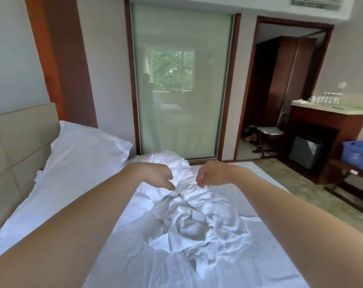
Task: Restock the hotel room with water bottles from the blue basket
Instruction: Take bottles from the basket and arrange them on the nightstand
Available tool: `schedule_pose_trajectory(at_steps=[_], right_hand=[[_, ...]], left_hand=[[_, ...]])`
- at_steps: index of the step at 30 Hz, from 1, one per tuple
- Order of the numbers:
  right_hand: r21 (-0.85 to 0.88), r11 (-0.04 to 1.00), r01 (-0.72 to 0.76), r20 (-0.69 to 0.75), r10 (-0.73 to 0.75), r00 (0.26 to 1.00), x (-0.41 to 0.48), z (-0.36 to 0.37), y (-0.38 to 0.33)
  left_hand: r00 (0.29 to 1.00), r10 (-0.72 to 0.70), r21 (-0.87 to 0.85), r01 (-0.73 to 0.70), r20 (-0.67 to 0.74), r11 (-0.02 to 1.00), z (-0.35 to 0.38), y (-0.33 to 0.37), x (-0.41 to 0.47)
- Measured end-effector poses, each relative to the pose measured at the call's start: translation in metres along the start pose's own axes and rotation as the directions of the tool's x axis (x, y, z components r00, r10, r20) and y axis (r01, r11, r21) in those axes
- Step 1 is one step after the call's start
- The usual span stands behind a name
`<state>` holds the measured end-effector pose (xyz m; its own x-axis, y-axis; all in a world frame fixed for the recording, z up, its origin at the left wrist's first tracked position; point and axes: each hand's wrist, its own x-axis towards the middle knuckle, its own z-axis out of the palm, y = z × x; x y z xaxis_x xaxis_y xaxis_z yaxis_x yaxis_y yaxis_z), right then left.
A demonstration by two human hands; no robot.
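Observation:
The blue basket [357, 151] sits on a dark wooden bench at the far right, across the room from me. Several water bottles [330, 98] stand in a row on the counter of the wooden cabinet [330, 121] behind it. Both my arms stretch out over the bed. My left hand [157, 175] and my right hand [210, 174] hang side by side above a crumpled white sheet [195, 217]. Their fingers are loosely curled and point down. The left fingertips just touch a fold of the sheet. Neither hand holds a bottle.
A white pillow [80, 156] lies against the padded headboard [16, 146] on the left. Ahead stands a frosted glass panel [180, 86], with an open doorway [280, 90] to its right. A black bin [305, 151] sits in the cabinet's recess, and patterned carpet [297, 183] runs along the bed's right side.

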<state>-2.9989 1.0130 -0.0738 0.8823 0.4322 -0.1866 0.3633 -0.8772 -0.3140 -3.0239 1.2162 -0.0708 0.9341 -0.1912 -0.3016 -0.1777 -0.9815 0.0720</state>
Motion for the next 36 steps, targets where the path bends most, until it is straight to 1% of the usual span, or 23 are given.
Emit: schedule_pose_trajectory(at_steps=[3,5,8,10,13,17,20,28,36], right_hand=[[-0.036,0.991,-0.128,-0.008,0.128,0.992,-0.042,-0.008,0.051],[-0.043,0.98,-0.194,-0.032,0.193,0.981,-0.076,-0.012,0.088],[-0.011,0.956,-0.294,-0.075,0.292,0.953,-0.126,-0.016,0.144],[0.026,0.933,-0.36,-0.091,0.361,0.928,-0.166,-0.018,0.183],[0.042,0.897,-0.439,-0.1,0.441,0.892,-0.214,-0.013,0.23],[0.093,0.834,-0.543,-0.093,0.551,0.83,-0.279,-0.011,0.295],[0.151,0.79,-0.595,-0.136,0.612,0.779,-0.312,-0.016,0.337],[0.26,0.689,-0.677,-0.18,0.723,0.667,-0.336,-0.037,0.458],[0.312,0.617,-0.722,-0.213,0.786,0.58,-0.317,-0.107,0.6]], left_hand=[[0.997,0.078,0.037,-0.078,0.014,0.996,-0.004,0.063,0.019],[0.987,0.162,0.052,-0.163,0.017,0.985,-0.004,0.11,0.032],[0.963,0.27,0.048,-0.27,0.025,0.962,0.002,0.18,0.044],[0.939,0.339,0.064,-0.342,0.053,0.938,0.012,0.232,0.053],[0.912,0.401,0.084,-0.408,0.086,0.909,0.026,0.29,0.064],[0.852,0.51,0.102,-0.521,0.12,0.847,0.038,0.383,0.079],[0.816,0.561,0.116,-0.576,0.141,0.809,0.043,0.444,0.091],[0.719,0.67,0.177,-0.695,0.186,0.697,0.034,0.579,0.167],[0.636,0.747,0.231,-0.77,0.194,0.595,-0.022,0.708,0.284]])
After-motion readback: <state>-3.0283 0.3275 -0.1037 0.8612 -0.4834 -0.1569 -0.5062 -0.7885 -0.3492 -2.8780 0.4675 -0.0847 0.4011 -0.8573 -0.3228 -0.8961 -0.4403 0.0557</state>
